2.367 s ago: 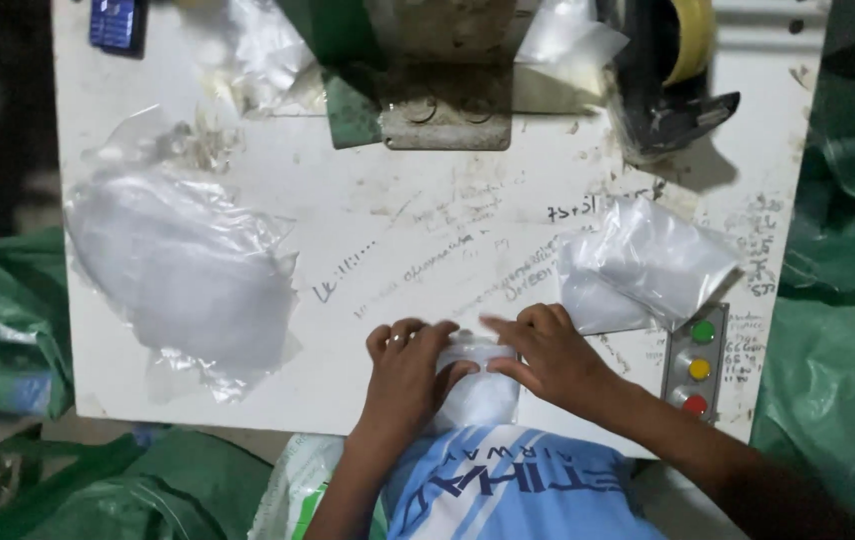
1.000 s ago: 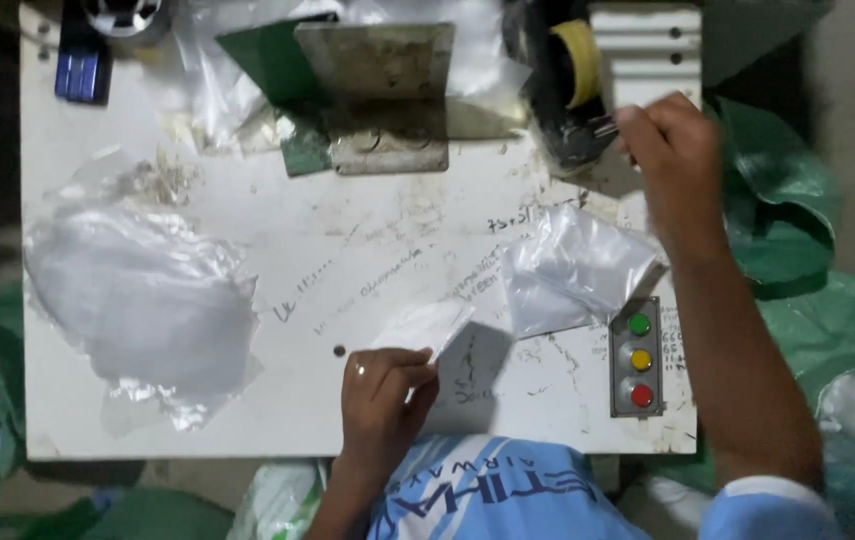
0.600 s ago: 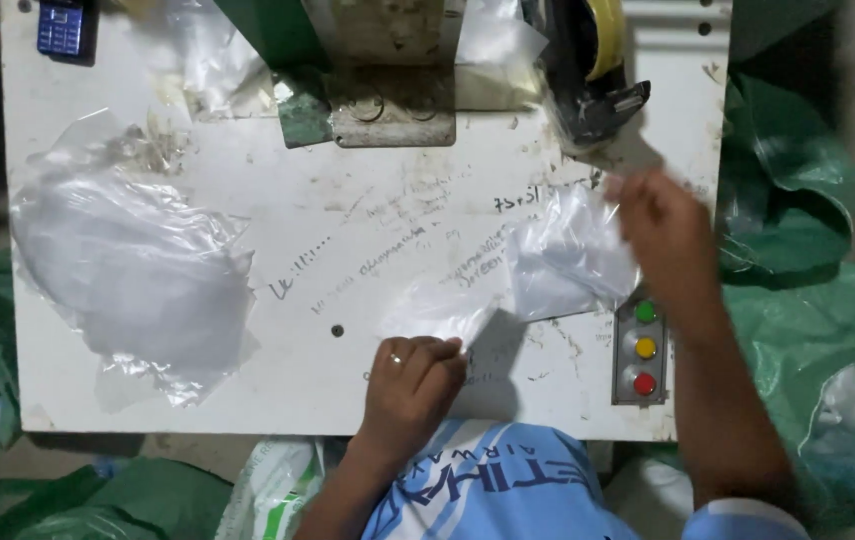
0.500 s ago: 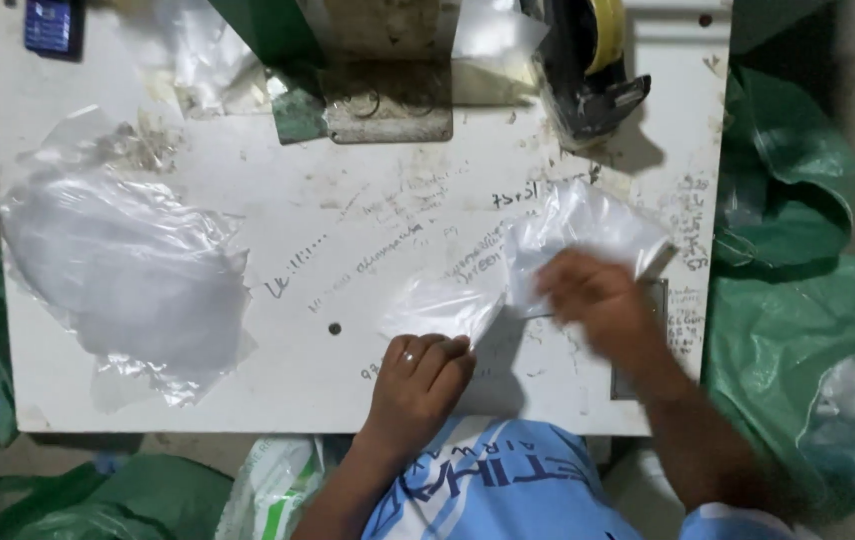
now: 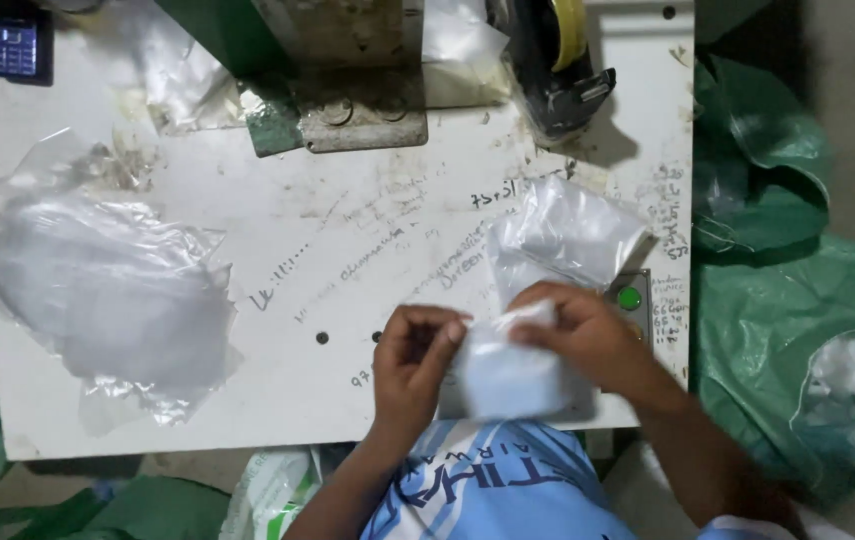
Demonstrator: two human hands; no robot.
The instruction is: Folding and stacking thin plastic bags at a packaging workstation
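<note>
Two hands hold a small clear bag at the near edge of a white table.

From left: a heap of clear bags (image 5: 108,290); left hand (image 5: 413,365) and right hand (image 5: 588,335) pinch the bag (image 5: 508,375), contents blurred; a stack (image 5: 563,235) behind; tape dispenser (image 5: 558,60) cut off on the table (image 5: 348,240).
</note>
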